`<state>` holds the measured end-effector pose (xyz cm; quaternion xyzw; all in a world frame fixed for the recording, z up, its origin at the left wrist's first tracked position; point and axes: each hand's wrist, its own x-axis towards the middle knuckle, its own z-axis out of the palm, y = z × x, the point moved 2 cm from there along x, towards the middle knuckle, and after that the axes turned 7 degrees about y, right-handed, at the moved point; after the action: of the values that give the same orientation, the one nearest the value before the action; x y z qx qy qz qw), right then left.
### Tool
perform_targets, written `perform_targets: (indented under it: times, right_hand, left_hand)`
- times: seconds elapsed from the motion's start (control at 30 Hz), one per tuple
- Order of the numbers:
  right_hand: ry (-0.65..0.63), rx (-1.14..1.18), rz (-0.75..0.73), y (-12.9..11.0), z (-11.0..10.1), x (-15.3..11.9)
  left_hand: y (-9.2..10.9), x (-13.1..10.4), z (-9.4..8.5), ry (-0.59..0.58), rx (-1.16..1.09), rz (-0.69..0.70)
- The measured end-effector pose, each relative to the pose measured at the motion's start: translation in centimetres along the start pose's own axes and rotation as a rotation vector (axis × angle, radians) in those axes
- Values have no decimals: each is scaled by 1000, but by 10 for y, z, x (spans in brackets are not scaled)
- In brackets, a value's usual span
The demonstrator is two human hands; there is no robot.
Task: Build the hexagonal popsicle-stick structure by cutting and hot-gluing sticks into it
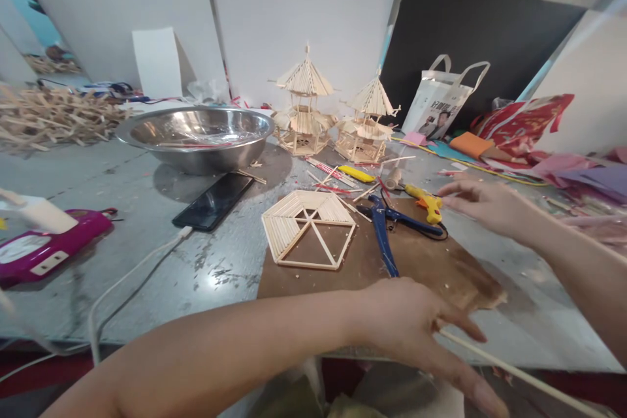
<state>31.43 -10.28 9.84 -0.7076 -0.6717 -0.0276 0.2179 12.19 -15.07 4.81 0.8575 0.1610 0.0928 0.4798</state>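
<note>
My left hand [421, 320] reaches across the front of the brown board [318, 284], closed on a long thin wooden stick [514, 369] that runs to the lower right. My right hand [482, 202] is raised with its fingers apart and holds nothing, close to the yellow glue gun [428, 202]. A blue cutter [385, 235] lies on the board left of the glue gun. Beside it is a hexagonal stick frame [313, 228]; its upper and left sections are covered with sticks, while the lower and right ones are open.
Two stick pagodas [306, 111] stand at the back. A steel bowl [196, 137], a black phone [214, 201] with a cable and a purple power strip [59, 245] are on the left. Loose sticks and a yellow knife [356, 174] lie behind the board. A white bag [435, 101] stands back right.
</note>
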Motion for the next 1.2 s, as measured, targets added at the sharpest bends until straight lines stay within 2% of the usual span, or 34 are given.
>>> perform_targets:
  times: [0.07,0.13,0.2,0.3,0.4,0.5,0.6,0.8,0.97,1.07,1.2]
  right_hand:
    - [-126,-37,-26,-6,16,-6]
    - [-173,-66,-95,-15,30,-11]
    - [-169,-45,-206,-28,44,-17]
    - [-119,36,-402,-54,63,-26]
    - [-179,134,-605,-83,81,-34]
    - [-201,131,-644,-105,98,-40]
    - [-221,78,-665,-116,110,-44]
    - [-166,35,-649,-106,112,-43]
    - [-140,136,-608,-88,107,-38]
    - [-62,268,-447,-74,110,-30]
    - [88,615,-58,-50,119,-16]
  left_hand:
    - [-3,-3,-11,80,42,-8]
    - [-10,-7,-28,241,55,-35]
    - [-23,-13,-49,441,44,-106]
    - [-41,-23,-78,637,99,-115]
    - [-56,-33,-97,699,140,-84]
    - [-67,-42,-109,752,187,-136]
    - [-78,-48,-120,862,251,-182]
    - [-105,-51,-128,915,286,-263]
    - [-108,-45,-119,860,266,-242]
    - [-99,-41,-115,831,163,-261]
    - [-85,-33,-115,652,71,-264]
